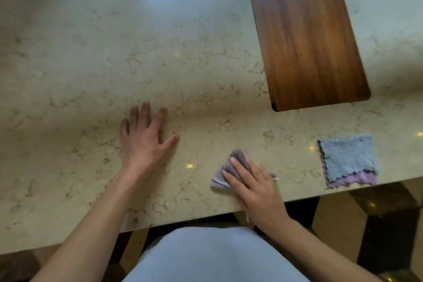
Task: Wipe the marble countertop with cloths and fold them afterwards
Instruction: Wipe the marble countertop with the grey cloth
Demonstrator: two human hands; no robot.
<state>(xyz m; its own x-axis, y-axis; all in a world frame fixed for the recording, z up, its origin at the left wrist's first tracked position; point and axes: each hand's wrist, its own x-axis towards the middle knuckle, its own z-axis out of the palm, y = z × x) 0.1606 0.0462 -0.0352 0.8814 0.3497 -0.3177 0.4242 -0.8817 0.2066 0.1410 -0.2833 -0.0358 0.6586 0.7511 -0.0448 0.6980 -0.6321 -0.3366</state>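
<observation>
A beige veined marble countertop (91, 64) fills most of the head view. My right hand (256, 188) presses flat on a crumpled mauve cloth (225, 173) near the counter's front edge, covering most of it. My left hand (144, 137) rests palm down on the bare marble to the left, fingers spread, holding nothing. A second cloth (348, 158), grey-blue with a purple underside showing at its front edge, lies folded into a square at the right, close to the front edge and apart from both hands.
A dark wooden cutting board (306, 46) lies on the counter at the back right. Window glare shines on the marble at the top centre. The counter's front edge runs diagonally across the bottom, with my light-clad lap and a patterned floor below it.
</observation>
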